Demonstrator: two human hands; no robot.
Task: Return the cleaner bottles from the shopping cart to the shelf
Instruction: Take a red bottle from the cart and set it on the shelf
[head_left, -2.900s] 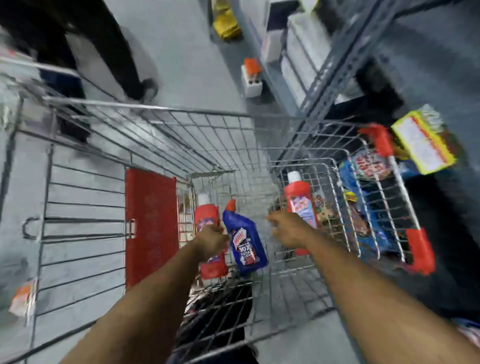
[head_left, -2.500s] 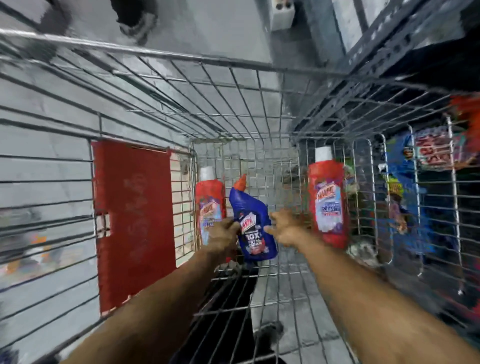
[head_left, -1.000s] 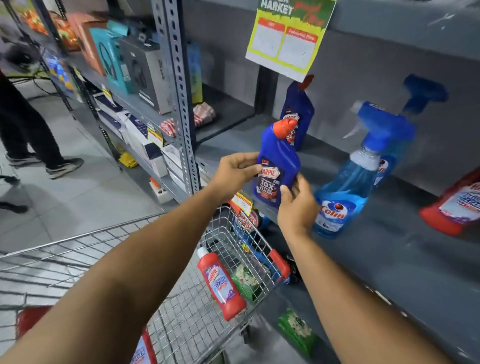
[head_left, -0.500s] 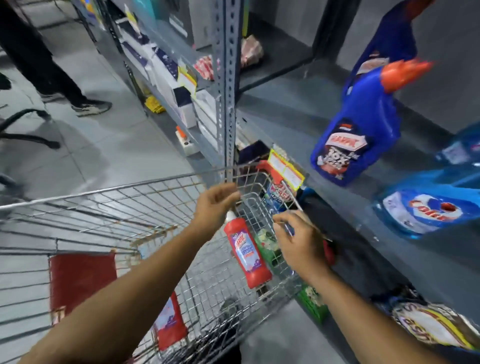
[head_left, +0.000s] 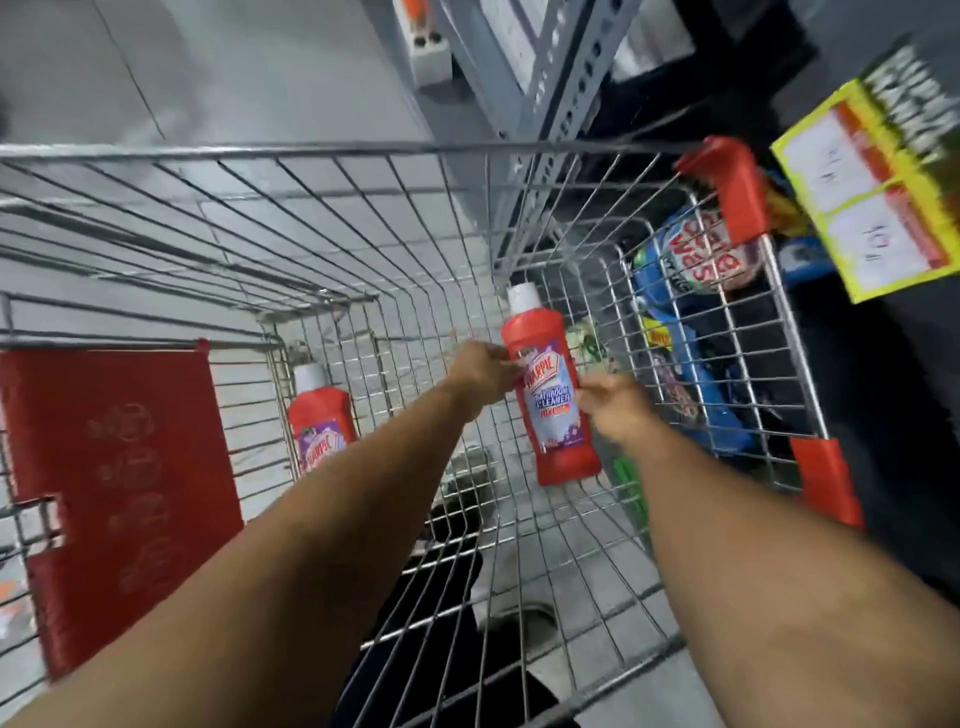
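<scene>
There is one view only, a wide-angle camera on the person's head, looking steeply down and forward into the wire shopping cart (head_left: 363, 218) from close above it. Both forearms run up from the bottom edge toward the middle of the picture, and straight wires bow outward near the borders. The grey floor (head_left: 234, 73) fills the top left, and the shelf post (head_left: 561, 78) leans in along the upper right.

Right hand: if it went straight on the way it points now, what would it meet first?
Most likely the red bottle: the right hand is already beside its label, though blur hides whether they touch.
</scene>
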